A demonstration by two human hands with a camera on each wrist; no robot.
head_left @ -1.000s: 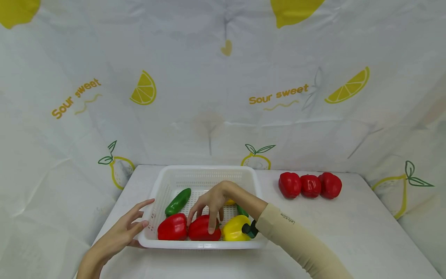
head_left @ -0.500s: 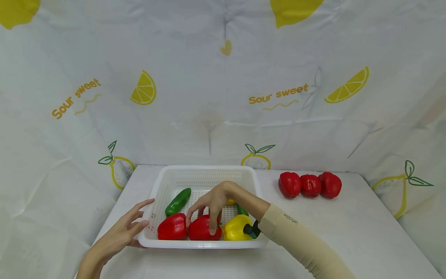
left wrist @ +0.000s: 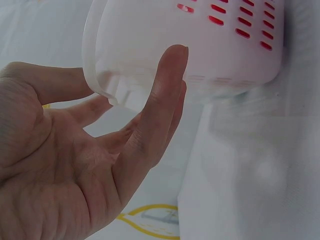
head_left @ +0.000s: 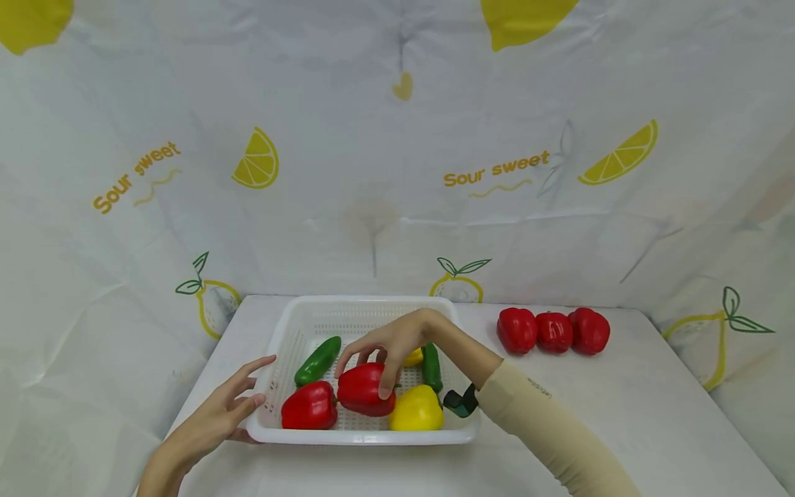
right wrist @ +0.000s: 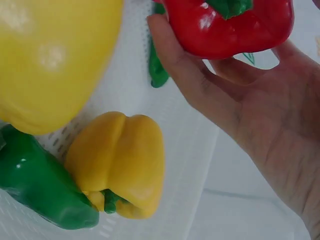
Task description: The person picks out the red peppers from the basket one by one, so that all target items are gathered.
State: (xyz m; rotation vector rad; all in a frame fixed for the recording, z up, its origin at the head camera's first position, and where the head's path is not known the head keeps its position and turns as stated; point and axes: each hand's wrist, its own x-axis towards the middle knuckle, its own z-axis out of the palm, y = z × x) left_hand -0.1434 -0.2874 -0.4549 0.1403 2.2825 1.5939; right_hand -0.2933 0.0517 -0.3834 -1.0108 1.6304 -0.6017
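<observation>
Two hands show in the head view: your right hand (head_left: 391, 342) grasps a red bell pepper (head_left: 363, 391) inside the white plastic basket (head_left: 360, 437), between a second red bell pepper (head_left: 309, 406) on the left and a yellow bell pepper (head_left: 417, 408) on the right. Your left hand (head_left: 214, 407) is at the basket's left side, fingers relaxed. Inside, a long green pepper (head_left: 318, 361) lies near the left wall; another green pepper (head_left: 431, 369) lies toward the right, beside a partly hidden rear yellow pepper (head_left: 413, 357). Outside, three red bell peppers (head_left: 554, 332) form a row on the white table (head_left: 652, 414), to the basket's right. In the left wrist view, your extended fingers are at the basket's rim and outer wall; red shows through its slots. In the right wrist view, your fingers and thumb hold the grasped pepper, its green stem (right wrist: 231, 6) toward the camera.
</observation>
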